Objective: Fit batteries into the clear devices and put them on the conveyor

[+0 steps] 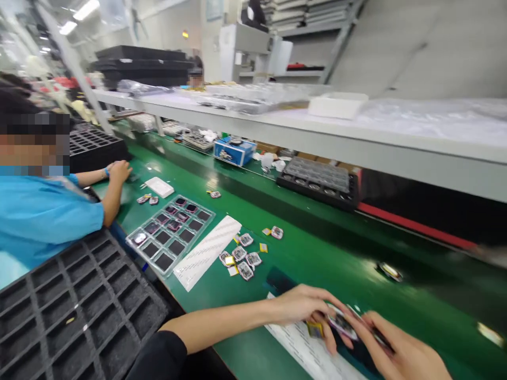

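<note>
My left hand (309,311) and my right hand (396,348) meet at the bottom right over the green belt (317,253). Between their fingers is a small flat square part (341,323), blurred by motion, with a yellow tab (316,330) under the left fingers. Both hands grip it above a white label strip (304,348). Several similar small parts (242,258) lie loose on the belt to the left of my hands.
A clear tray (171,232) with dark pockets and a second white strip (208,250) lie further left. A black grid tray (79,311) fills the bottom left. A co-worker in blue (43,211) sits at left. A black tray (319,182) and blue box (234,150) sit under the shelf.
</note>
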The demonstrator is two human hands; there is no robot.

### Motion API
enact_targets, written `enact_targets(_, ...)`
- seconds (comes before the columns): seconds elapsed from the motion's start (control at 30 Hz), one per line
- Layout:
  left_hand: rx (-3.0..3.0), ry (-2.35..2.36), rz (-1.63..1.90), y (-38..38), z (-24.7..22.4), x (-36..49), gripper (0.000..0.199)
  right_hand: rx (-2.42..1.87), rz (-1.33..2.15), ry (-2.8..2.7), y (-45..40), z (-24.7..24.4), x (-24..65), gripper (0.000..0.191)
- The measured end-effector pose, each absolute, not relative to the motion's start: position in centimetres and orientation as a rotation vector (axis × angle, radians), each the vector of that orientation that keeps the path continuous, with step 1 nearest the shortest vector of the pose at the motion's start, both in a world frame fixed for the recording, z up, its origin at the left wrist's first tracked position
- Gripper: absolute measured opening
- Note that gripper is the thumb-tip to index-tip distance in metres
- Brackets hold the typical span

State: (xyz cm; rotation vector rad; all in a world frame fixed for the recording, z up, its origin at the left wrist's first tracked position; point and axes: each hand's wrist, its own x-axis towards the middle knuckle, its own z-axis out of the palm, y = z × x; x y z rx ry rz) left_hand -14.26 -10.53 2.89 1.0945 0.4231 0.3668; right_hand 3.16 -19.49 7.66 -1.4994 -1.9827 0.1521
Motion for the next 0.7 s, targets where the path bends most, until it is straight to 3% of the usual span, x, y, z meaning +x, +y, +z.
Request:
enact_targets(0.2, 1.031, 0.446, 0.505, -11.6, 3.2, -14.6, 0.058, -1.529, -0.032, -1.737, -20.7, 7.5, 0.3, 0.016)
enact_targets(0.37, 1.207, 0.509, 0.581, -11.7, 3.0, -14.5, 0.046, -1.527, -0.019, -1.652, -21.2, 5.4, 0.1, 0.010)
enact_targets(0.7, 1.568, 0.588, 0.743, -12.5, 3.4, -15.3, 0.037, -1.455, -0.077, -1.694, -21.8, 3.7, 0.2, 0.016)
